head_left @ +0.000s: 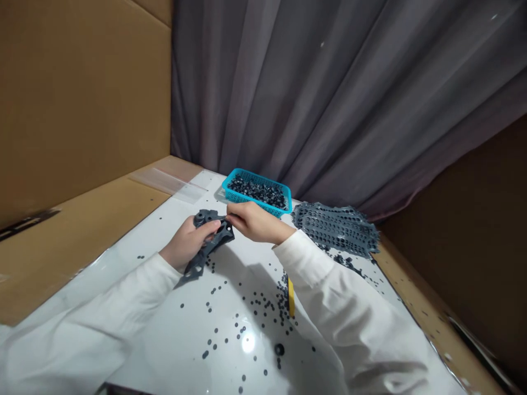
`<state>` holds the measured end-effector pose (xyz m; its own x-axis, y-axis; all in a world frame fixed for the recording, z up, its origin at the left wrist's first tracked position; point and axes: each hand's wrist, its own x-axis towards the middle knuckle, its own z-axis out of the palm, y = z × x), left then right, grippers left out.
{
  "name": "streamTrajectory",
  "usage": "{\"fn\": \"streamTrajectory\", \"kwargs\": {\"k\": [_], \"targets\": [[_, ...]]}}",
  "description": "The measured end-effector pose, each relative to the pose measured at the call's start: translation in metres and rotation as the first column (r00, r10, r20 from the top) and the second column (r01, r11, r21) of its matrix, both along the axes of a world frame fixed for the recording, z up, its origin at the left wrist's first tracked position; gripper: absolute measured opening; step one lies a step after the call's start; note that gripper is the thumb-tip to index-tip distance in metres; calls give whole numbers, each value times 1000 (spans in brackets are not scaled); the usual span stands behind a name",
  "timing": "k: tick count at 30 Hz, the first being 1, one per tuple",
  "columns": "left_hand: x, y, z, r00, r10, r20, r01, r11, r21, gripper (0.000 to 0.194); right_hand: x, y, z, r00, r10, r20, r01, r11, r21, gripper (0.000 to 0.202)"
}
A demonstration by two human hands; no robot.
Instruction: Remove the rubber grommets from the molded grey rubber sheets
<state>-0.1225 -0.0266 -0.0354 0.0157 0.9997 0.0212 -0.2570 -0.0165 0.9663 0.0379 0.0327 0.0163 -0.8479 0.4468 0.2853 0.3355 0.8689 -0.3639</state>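
Observation:
A dark grey rubber-like sheet with holes [195, 267] is held above the white table. My left hand [190, 240] is closed on it, the thumb lying across its upper part. At the sheet's upper right edge, my right hand [249, 220] is closed in a pinch; what lies between its fingertips is too small to make out. Just beyond my right hand stands a blue basket [230, 193] filled with small black pieces. Many small black discs [267, 304] lie scattered on the table below my hands.
Perforated grey sheets [335, 227] are piled at the right. A yellow object [291, 298] lies beside my right sleeve. A clear plastic bag [173, 184] rests at the back left. Cardboard walls [82, 99] and a grey curtain [288, 93] surround the table [164, 334].

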Motion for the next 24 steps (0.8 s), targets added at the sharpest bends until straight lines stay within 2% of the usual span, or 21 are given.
{"fn": "streamTrajectory", "kwargs": {"k": [4,6,8,11,13,15,17,20,22,24], "targets": [[6,-1,-7,940,74,-332,-40,993,108,30,3,11,-9,985,-156,68,146,981,128,25],[7,-1,-9,913,103,-396,-47,988,148,31,0,15,-10,975,-209,82,196,970,141,25],[6,1,-10,920,120,-372,-79,989,124,32,-5,17,-9,974,-209,83,196,970,147,25],[2,5,-9,957,159,-243,-156,987,30,33,-11,18,-8,988,-154,29,149,981,125,24],[-1,8,-6,972,190,-137,-194,981,-15,31,-11,19,-7,993,-104,-56,106,993,49,23],[-3,8,-2,971,234,-41,-236,970,-61,27,-6,23,-6,977,-115,-181,98,990,-101,23],[-5,7,1,959,281,36,-277,955,-103,25,4,32,-5,921,-207,-329,100,944,-313,24],[-5,5,2,950,280,139,-262,956,-134,25,27,53,-5,775,-469,-424,148,787,-599,28],[-4,5,-1,949,249,191,-228,965,-127,25,42,70,-9,700,-609,-373,242,694,-678,32],[-4,5,-5,956,220,195,-200,973,-115,24,56,86,-17,666,-679,-310,324,637,-700,34]]}}
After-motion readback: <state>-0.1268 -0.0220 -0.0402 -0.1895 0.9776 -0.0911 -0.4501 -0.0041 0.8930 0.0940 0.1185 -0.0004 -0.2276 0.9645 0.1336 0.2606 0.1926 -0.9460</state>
